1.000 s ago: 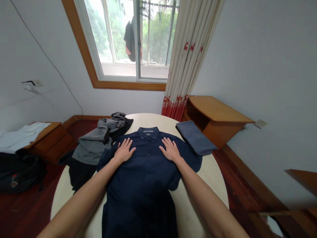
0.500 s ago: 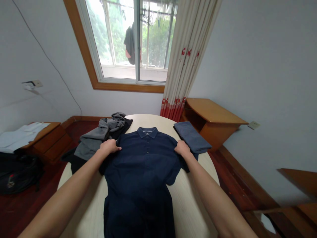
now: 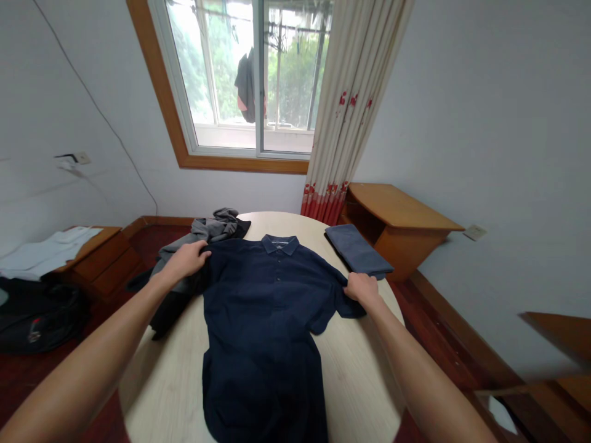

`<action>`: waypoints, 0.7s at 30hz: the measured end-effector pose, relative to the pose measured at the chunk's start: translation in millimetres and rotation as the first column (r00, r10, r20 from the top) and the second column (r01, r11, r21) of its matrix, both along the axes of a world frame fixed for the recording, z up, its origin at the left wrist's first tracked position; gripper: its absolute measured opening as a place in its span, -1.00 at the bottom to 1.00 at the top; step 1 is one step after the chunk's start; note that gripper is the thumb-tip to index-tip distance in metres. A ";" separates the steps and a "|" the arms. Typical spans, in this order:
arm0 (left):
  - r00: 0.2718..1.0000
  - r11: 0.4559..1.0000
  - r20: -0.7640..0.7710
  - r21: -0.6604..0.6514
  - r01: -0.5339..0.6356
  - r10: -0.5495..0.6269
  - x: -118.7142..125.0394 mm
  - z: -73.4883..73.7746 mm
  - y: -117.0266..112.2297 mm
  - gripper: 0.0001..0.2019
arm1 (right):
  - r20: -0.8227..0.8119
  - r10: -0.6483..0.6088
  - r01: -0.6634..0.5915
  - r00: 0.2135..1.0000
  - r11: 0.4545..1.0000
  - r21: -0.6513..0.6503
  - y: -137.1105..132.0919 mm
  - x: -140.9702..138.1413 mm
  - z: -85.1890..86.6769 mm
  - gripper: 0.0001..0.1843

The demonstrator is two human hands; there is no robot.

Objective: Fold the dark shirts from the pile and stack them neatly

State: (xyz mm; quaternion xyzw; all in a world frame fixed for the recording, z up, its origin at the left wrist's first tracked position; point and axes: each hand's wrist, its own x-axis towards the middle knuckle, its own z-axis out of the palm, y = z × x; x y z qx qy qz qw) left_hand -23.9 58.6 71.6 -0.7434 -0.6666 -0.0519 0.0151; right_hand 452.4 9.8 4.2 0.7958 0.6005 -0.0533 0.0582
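Observation:
A dark navy polo shirt (image 3: 268, 320) lies spread front up on a pale round table (image 3: 161, 375), its collar toward the window and its hem running out of the bottom of the view. My left hand (image 3: 190, 258) is closed on the sleeve side of the shirt at the left, next to a heap of grey and black clothes (image 3: 215, 229). At the right, my right hand (image 3: 362, 287) pinches the other short sleeve. Just beyond that hand lies a folded grey-blue garment (image 3: 355, 249).
A wooden desk (image 3: 401, 209) stands behind the table at the right, beside a long curtain (image 3: 351, 123). To the left are a wooden cabinet (image 3: 104, 264) with white papers or cloth on it and a black bag (image 3: 41, 314) on the floor.
Both hands have moved outward, the left one up and left, the right one right and slightly down. The shirt's sleeves are now stretched wider apart.

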 end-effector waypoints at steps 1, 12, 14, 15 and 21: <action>0.999 0.999 0.036 0.033 -0.014 0.012 -4.0 3.1 2.9 -0.67 | -0.017 0.030 -0.030 0.999 0.999 0.015 0.6 4.4 3.6 -0.73; 0.961 0.973 0.192 0.073 -0.218 0.201 -27.6 41.8 63.2 -0.65 | -0.210 0.112 -0.043 0.971 0.951 0.307 58.7 25.2 82.6 -0.80; 0.956 0.972 0.195 0.051 -0.231 0.217 -25.7 44.7 73.8 -0.64 | -0.201 0.075 -0.013 0.977 0.955 0.295 72.9 22.2 93.1 -0.76; 0.954 0.970 0.200 0.047 -0.237 0.223 -24.5 45.6 78.8 -0.64 | -0.195 0.043 0.013 0.980 0.960 0.278 80.1 20.7 96.7 -0.73; 0.948 0.958 0.183 0.071 -0.278 0.262 -25.3 44.4 102.7 -0.65 | -0.071 -0.096 0.109 0.993 0.968 0.226 112.9 21.4 96.8 -0.65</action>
